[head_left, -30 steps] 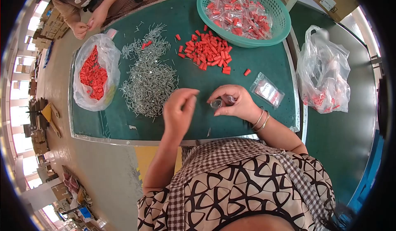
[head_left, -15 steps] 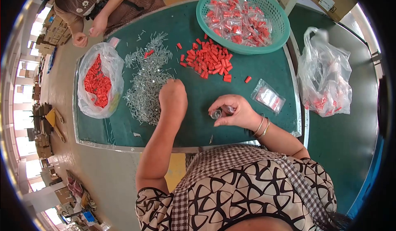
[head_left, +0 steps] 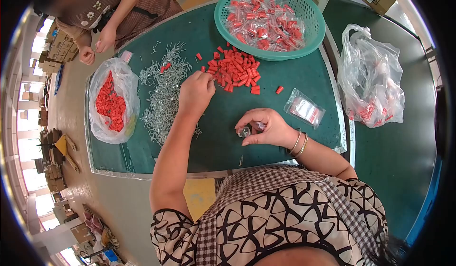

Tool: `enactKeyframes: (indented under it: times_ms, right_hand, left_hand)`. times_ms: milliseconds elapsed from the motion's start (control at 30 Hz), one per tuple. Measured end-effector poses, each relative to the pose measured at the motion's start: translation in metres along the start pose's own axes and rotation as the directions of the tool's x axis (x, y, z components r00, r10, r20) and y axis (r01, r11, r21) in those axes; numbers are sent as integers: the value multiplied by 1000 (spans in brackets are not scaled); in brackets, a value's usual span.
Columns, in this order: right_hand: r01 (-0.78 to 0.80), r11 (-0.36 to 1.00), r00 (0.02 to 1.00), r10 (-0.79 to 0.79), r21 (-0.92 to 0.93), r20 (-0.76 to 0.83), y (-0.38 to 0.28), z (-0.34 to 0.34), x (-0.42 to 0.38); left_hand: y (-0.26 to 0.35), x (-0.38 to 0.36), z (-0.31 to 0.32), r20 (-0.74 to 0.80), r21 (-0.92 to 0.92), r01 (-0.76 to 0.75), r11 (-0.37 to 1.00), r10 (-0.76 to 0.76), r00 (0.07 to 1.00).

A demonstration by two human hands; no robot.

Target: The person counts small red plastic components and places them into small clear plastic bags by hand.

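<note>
My left hand (head_left: 195,93) is closed at the left edge of the pile of red plastic pieces (head_left: 237,69), its fingertips pinched beside a red piece; what they hold is too small to make out. The heap of metal screws or pins (head_left: 164,95) lies to its left. Over the near part of the green table (head_left: 213,147), my right hand (head_left: 266,127) is curled round a small clear plastic item (head_left: 244,131). A flat clear packet (head_left: 305,108) with a white label lies beyond my right hand, with one loose red piece (head_left: 279,89) beside it.
A green basket (head_left: 317,38) of bagged red pieces stands at the far side. An open plastic bag (head_left: 130,90) of red pieces sits at the left, another plastic bag (head_left: 368,76) at the right. A co-worker (head_left: 123,9) is at the far left, hands near the table.
My left hand has moved away from the metal heap, forward to the edge of the red pile. My right hand keeps its hold in nearly the same place. The view has shifted slightly.
</note>
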State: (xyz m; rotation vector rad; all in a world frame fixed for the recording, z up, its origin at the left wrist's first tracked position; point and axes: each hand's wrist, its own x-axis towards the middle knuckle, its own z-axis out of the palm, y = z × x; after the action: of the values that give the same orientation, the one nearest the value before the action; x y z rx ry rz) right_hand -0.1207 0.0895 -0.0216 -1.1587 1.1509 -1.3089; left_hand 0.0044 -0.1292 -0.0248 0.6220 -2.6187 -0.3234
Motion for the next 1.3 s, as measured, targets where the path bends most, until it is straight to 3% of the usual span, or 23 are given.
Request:
enactKeyframes:
  times_ms: [33,333,433,533,633,767,900,967,1200,1300]
  right_hand:
    - [1,1000,1000,-1,8,-4,0,-1,0]
    - [29,1000,999,-29,-9,12,0,0,2]
    - [6,1000,1000,-6,2,10,1,0,1]
    - [9,1000,1000,-9,-4,-18,0,-2,2]
    - [-2,1000,1000,2,12,-26,-1,-1,1]
    - [4,999,1000,-4,-34,-1,0,1,2]
    - [-18,999,1000,18,-46,-2,2,0,2]
    - [11,1000,1000,-12,-15,-24,3,-1,3]
    - [-17,996,1000,18,90,-15,9,2,3]
    - [-77,997,995,76,-10,-67,0,-1,2]
  left_hand:
    - [-2,2,5,6,59,-84,995,84,996]
    - [-5,9,12,174,232,-147,962,108,979]
    - [-10,14,12,131,126,-140,982,123,984]
    - [-8,8,1,87,-133,174,976,-164,983]
    - [-11,1,-4,55,-182,220,958,-213,975]
    - [4,-7,-3,71,-162,32,986,-21,997]
    - [4,-5,8,86,11,-234,972,232,969]
    - [6,-3,8,119,67,-277,958,268,956]
    - [15,12,5,343,239,-331,913,239,908]
    - [15,14,11,337,199,-212,957,136,932]
